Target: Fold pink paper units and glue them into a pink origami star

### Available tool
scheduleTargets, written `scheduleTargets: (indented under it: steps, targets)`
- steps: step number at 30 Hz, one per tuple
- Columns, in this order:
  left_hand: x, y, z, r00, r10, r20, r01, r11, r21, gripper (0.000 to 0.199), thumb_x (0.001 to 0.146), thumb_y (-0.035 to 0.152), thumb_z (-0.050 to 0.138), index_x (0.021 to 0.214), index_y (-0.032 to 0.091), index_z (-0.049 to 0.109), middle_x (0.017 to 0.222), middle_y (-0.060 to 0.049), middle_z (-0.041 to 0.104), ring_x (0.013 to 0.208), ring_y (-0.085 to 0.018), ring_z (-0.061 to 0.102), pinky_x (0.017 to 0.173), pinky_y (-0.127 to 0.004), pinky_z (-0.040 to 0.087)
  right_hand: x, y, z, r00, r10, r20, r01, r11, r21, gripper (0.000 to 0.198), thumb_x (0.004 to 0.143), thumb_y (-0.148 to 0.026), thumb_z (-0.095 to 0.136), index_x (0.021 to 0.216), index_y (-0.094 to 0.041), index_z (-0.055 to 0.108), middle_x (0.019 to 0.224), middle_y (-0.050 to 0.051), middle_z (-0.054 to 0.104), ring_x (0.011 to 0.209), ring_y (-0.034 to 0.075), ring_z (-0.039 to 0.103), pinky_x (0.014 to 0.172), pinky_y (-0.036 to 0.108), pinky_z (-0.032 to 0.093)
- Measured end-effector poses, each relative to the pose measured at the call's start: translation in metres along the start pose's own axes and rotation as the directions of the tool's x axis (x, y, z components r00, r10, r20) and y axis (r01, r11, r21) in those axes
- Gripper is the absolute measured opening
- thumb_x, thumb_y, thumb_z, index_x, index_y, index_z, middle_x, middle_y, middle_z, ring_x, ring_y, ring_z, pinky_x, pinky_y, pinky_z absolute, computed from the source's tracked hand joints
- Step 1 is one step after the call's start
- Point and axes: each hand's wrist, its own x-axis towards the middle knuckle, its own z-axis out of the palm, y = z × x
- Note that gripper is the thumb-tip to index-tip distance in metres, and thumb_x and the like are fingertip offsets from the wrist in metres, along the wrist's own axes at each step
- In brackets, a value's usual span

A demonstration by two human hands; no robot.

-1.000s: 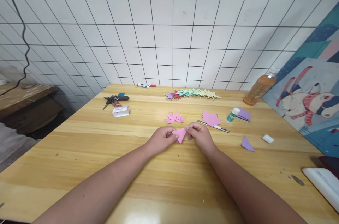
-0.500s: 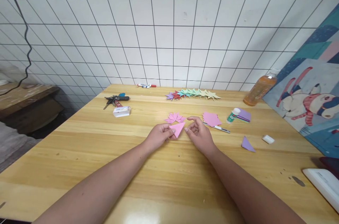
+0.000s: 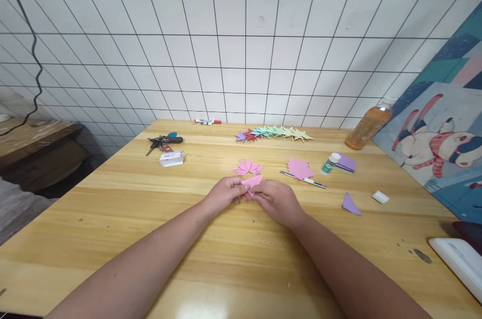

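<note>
Between both hands is a folded pink paper triangle [image 3: 253, 182], held just above the table. My left hand [image 3: 226, 192] pinches its left side with the thumb on top. My right hand [image 3: 277, 199] grips its lower right edge, fingers closed and partly covering it. Just beyond the hands lies a fan of folded pink paper pieces [image 3: 248, 167]. To the right rests a stack of pink paper squares [image 3: 300, 169], with a slim pen-like craft knife [image 3: 303, 180] along its near edge.
Folded multicoloured paper leaves [image 3: 274, 132] line the back. Right: glue stick [image 3: 330, 164], purple paper stack [image 3: 346, 163], purple triangle [image 3: 351, 204], eraser [image 3: 380, 197], drink bottle [image 3: 369, 125]. Left: keys [image 3: 164, 142], small white box [image 3: 172, 158], marker [image 3: 208, 121].
My right hand has moved left and down onto the pink triangle, and its fingers have closed on the edge. My left hand keeps its hold.
</note>
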Motion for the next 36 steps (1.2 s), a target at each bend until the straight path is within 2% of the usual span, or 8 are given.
scheduleTargets:
  steps: [3, 7, 13, 17, 23, 32, 36]
  targets:
    - [0.001, -0.002, 0.000, 1.000, 0.017, -0.011, -0.017, 1.000, 0.005, 0.036, 0.073, 0.047, 0.062, 0.078, 0.011, 0.065, 0.072, -0.007, 0.067, 0.061, -0.012, 0.057, 0.053, -0.021, 0.037, 0.000, -0.001, 0.001, 0.995, 0.090, -0.031, -0.085, 0.985, 0.149, 0.016, 0.083, -0.029, 0.052, 0.089, -0.025, 0.067, 0.085, 0.003, 0.068, 0.076, 0.016, 0.061, 0.069, 0.027, 0.047]
    - [0.002, -0.006, 0.001, 0.998, 0.032, -0.051, -0.031, 0.999, 0.020, 0.036, 0.071, 0.047, 0.063, 0.079, 0.011, 0.064, 0.071, -0.007, 0.066, 0.061, -0.013, 0.057, 0.052, -0.020, 0.038, 0.002, -0.002, 0.007, 0.965, 0.261, -0.023, -0.236, 0.905, 0.354, 0.013, 0.078, -0.029, 0.057, 0.085, -0.024, 0.067, 0.084, 0.003, 0.068, 0.074, 0.016, 0.063, 0.059, 0.024, 0.050]
    - [0.001, -0.005, 0.007, 0.994, 0.041, -0.103, -0.033, 0.997, 0.076, 0.034, 0.071, 0.046, 0.064, 0.078, 0.013, 0.064, 0.070, -0.005, 0.069, 0.062, -0.014, 0.061, 0.051, -0.020, 0.038, 0.007, -0.002, 0.013, 0.870, 0.493, 0.016, -0.419, 0.722, 0.551, 0.013, 0.073, -0.033, 0.060, 0.073, -0.020, 0.061, 0.071, 0.002, 0.064, 0.067, 0.016, 0.060, 0.054, 0.025, 0.050]
    - [0.000, -0.002, 0.012, 0.994, 0.037, -0.103, -0.030, 0.997, 0.077, 0.033, 0.070, 0.046, 0.065, 0.076, 0.014, 0.065, 0.069, -0.004, 0.070, 0.063, -0.015, 0.063, 0.055, -0.022, 0.042, 0.009, -0.005, 0.013, 0.820, 0.568, 0.077, -0.476, 0.601, 0.642, 0.017, 0.069, -0.035, 0.062, 0.070, -0.019, 0.056, 0.064, 0.001, 0.060, 0.061, 0.015, 0.059, 0.052, 0.026, 0.050]
    - [0.000, 0.001, 0.012, 0.998, -0.001, -0.065, 0.000, 1.000, -0.011, 0.034, 0.065, 0.044, 0.070, 0.079, 0.014, 0.066, 0.075, -0.005, 0.072, 0.073, -0.019, 0.066, 0.060, -0.024, 0.045, 0.008, -0.005, 0.013, 0.849, 0.528, 0.022, -0.425, 0.657, 0.622, 0.016, 0.070, -0.033, 0.061, 0.066, -0.020, 0.054, 0.062, 0.001, 0.062, 0.057, 0.015, 0.060, 0.053, 0.025, 0.048]
    - [-0.001, -0.001, 0.008, 1.000, 0.006, -0.030, -0.004, 0.997, 0.073, 0.036, 0.070, 0.047, 0.065, 0.083, 0.013, 0.066, 0.077, -0.007, 0.072, 0.069, -0.017, 0.065, 0.055, -0.022, 0.040, 0.008, -0.007, 0.014, 0.847, 0.532, -0.003, -0.430, 0.687, 0.585, 0.013, 0.070, -0.030, 0.058, 0.064, -0.020, 0.052, 0.061, 0.000, 0.062, 0.054, 0.014, 0.059, 0.049, 0.023, 0.046]
    - [-0.001, 0.000, 0.009, 0.998, 0.016, -0.058, -0.011, 0.996, 0.093, 0.036, 0.071, 0.045, 0.064, 0.083, 0.012, 0.066, 0.075, -0.008, 0.072, 0.067, -0.017, 0.064, 0.055, -0.021, 0.040, 0.008, -0.007, 0.014, 0.845, 0.535, 0.003, -0.423, 0.663, 0.618, 0.014, 0.070, -0.030, 0.060, 0.066, -0.019, 0.053, 0.061, 0.000, 0.060, 0.056, 0.013, 0.059, 0.050, 0.022, 0.047]
